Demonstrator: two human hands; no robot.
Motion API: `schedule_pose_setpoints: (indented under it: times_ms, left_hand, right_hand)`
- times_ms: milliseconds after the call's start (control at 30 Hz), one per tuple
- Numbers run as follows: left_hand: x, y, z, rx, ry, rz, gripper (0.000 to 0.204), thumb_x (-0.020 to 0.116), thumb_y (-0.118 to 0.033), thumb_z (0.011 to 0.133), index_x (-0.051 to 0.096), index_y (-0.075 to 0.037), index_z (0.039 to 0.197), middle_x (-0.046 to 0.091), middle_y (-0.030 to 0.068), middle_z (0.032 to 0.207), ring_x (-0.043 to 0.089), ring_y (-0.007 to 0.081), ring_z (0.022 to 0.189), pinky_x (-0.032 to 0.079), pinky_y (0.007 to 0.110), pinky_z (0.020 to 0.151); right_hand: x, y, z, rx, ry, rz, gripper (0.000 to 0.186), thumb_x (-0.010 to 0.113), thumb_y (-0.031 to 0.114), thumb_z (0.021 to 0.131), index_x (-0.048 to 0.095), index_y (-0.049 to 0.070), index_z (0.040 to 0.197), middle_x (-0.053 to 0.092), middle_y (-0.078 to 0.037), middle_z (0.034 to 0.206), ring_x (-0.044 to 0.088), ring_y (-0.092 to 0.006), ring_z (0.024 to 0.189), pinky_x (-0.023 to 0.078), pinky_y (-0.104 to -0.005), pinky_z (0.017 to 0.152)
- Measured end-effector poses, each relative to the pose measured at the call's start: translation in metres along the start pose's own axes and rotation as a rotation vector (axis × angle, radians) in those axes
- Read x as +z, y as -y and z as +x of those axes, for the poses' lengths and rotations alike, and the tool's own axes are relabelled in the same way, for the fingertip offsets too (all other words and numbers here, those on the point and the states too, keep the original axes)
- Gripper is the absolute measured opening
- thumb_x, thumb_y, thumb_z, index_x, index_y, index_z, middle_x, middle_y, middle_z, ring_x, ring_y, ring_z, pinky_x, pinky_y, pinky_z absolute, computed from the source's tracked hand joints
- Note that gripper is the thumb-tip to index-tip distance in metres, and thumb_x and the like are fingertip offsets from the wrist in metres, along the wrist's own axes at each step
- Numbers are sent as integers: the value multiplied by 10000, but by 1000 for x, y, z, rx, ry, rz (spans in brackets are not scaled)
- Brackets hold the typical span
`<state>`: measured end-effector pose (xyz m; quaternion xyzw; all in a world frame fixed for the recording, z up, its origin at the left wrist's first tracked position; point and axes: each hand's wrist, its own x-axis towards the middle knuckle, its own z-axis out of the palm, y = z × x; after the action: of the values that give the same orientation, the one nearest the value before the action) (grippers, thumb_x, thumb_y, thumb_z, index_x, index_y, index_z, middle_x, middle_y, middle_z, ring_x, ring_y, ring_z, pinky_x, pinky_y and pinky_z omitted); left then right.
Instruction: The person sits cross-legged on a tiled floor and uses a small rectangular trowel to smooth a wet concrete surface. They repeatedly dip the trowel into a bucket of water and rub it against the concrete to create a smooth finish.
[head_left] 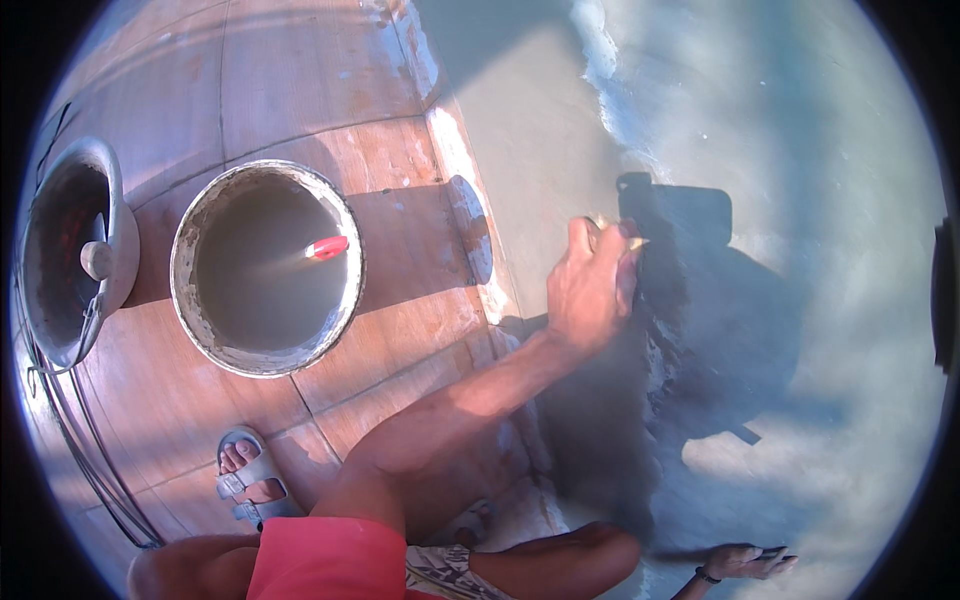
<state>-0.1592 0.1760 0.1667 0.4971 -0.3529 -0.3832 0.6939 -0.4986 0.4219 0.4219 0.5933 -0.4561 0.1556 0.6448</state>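
My left hand grips a pale yellow sponge-like object against the grey, damp plastered surface, where a darker wet band runs alongside it. My right hand, with a dark band at the wrist, is low at the right on that surface, fingers stretched out. Left of my arm stands a round, crusted bucket of murky grey water, with a red-handled tool partly sunk in it.
A second grey bucket with a round-knobbed tool inside stands at far left, beside dark cables. Terracotta tiles border the grey surface along a crusted edge. My sandalled foot is on the tiles below the buckets.
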Motion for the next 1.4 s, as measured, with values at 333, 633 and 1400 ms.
schedule_pose_setpoints:
  times_ms: [333,633,1400]
  left_hand:
    - [-57,66,63,44,-260,129,278,542,-150,958,550,-56,1220,533,207,1073,593,380,960,476,474,850]
    - [13,11,-38,64,-99,83,336,621,-111,907,556,-50,1231,529,197,995,602,372,892,509,453,730]
    - [67,-14,-222,260,157,126,301,615,-121,929,585,-37,1217,515,185,988,580,326,790,514,409,694]
  right_hand:
    - [-2,-14,-5,-47,20,-70,645,328,470,1048,469,-79,1355,321,-239,1536,278,-408,1428,266,-579,1131]
    - [6,-9,-12,-29,7,-29,624,336,486,1046,472,-24,1379,326,-244,1530,275,-421,1426,281,-609,1124]
    - [-5,-67,-71,-150,82,-339,410,461,198,1041,499,-53,1363,492,-317,1376,508,-520,1228,452,-622,971]
